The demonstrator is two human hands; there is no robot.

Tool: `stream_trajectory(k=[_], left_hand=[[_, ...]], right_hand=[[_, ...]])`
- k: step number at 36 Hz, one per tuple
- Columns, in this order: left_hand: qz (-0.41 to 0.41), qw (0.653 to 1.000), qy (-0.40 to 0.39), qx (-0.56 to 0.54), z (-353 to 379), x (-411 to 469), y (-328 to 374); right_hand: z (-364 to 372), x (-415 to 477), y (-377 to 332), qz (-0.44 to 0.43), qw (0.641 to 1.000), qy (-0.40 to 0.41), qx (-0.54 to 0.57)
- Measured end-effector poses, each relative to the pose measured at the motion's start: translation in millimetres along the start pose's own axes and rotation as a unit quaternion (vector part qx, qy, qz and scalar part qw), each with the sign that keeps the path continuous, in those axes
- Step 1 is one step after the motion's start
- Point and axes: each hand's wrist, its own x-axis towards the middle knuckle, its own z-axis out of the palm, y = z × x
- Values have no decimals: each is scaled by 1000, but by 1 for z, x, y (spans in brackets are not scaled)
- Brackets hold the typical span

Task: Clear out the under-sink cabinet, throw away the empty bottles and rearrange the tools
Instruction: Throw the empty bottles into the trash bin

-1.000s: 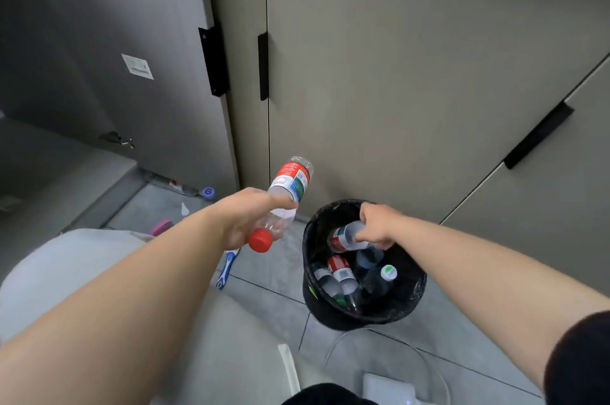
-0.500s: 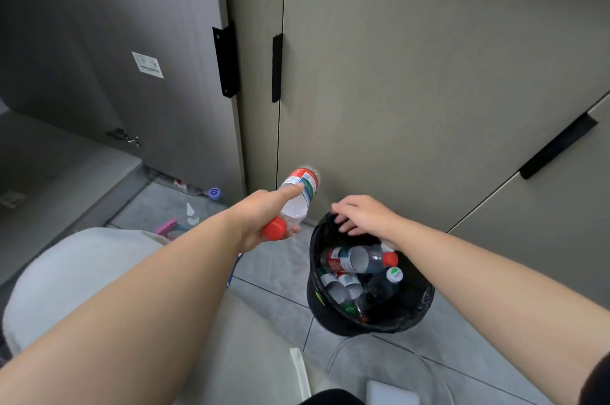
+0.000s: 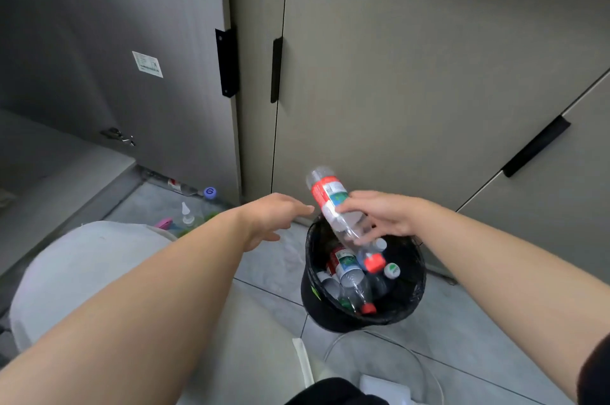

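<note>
Right grip [image 3: 383, 216] is seen curled round the clear lower body of an empty plastic water bottle [image 3: 326, 193], tilted cap-down, with the black-lined waste bin [image 3: 412, 299] directly below; left grip [image 3: 274, 216], alongside, is spread and empty. Thin, light, crushable walls are judged best taken mid-body.

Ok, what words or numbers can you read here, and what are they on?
"6": on the blue cap on the floor; might be a "G".
Door sticker: too blurred to read.
Held bottle: label too blurred.
Bottles in the bin: labels too blurred.
</note>
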Motion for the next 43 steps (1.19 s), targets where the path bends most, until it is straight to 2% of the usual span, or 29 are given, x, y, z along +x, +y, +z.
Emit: stream_trajectory(k=[4, 8, 14, 19, 22, 24, 27, 30, 35, 39, 43], left_hand=[[5, 995, 92, 30, -6, 7, -7], [24, 990, 129, 57, -7, 7, -9], [36, 986, 146, 68, -10, 4, -15], [48, 983, 163, 68, -18, 2, -17], [53, 984, 156, 70, -31, -2, -10], [41, 984, 152, 85, -51, -6, -3], [19, 984, 135, 119, -96, -17, 5], [8, 975, 158, 155, -149, -30, -5], [-12, 957, 258, 133, -228, -38, -74], [-41, 933, 341, 102, -269, -32, -154], [-61, 933, 344, 89, -284, -20, -221]], right_hand=[[-15, -5, 22, 149, 967, 9, -207], [-4, 7, 42, 203, 928, 31, -312], [31, 29, 62, 135, 923, 110, -343], [42, 35, 46, 111, 893, 79, -429], [41, 34, 18, 85, 897, 62, -429], [41, 36, -5, 44, 913, 56, -401], [52, 39, -46, -65, 936, 46, -343], [77, 48, -89, -156, 941, 19, -298], [138, 96, -151, -230, 922, -10, -310], [198, 156, -183, -250, 904, -16, -348], [253, 226, -205, -218, 882, -53, -415]])
